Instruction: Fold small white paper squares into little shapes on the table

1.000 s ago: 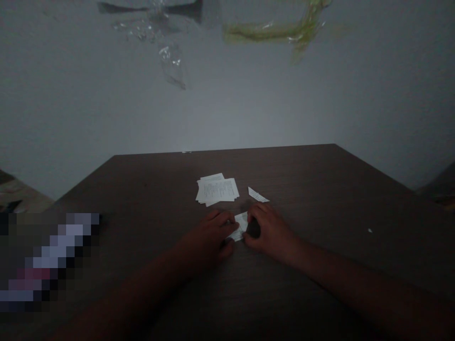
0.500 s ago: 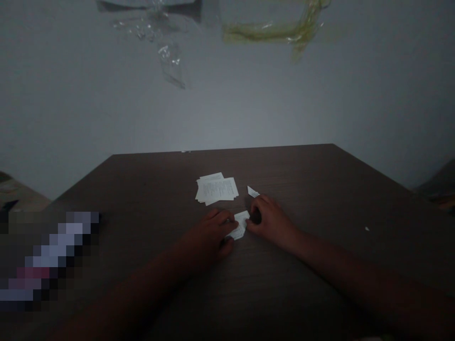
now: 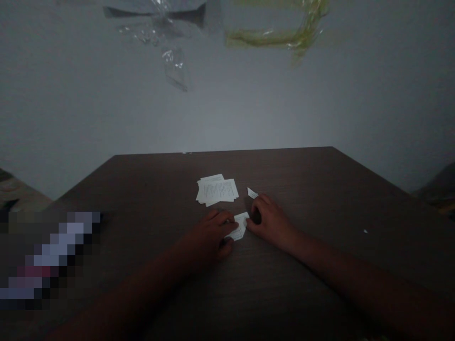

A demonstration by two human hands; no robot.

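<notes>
A small folded piece of white printed paper [image 3: 239,226] lies on the dark wooden table [image 3: 320,189]. My left hand [image 3: 209,237] presses on its left side with curled fingers. My right hand [image 3: 270,221] pinches its right edge, fingers bent. Just beyond the hands lies a small stack of white printed paper slips [image 3: 216,190]. A little white paper scrap [image 3: 252,192] lies right of that stack, partly hidden by my right hand's knuckles.
A blurred-out object [image 3: 50,258] lies at the table's left front. A tiny white speck [image 3: 365,231] sits on the right of the table. A grey wall [image 3: 227,109] rises behind the far edge, with clear and yellowish plastic [image 3: 280,28] stuck high on it.
My right hand has slid up and away along the folded paper's right edge, covering part of the scrap. My left hand has stayed in place.
</notes>
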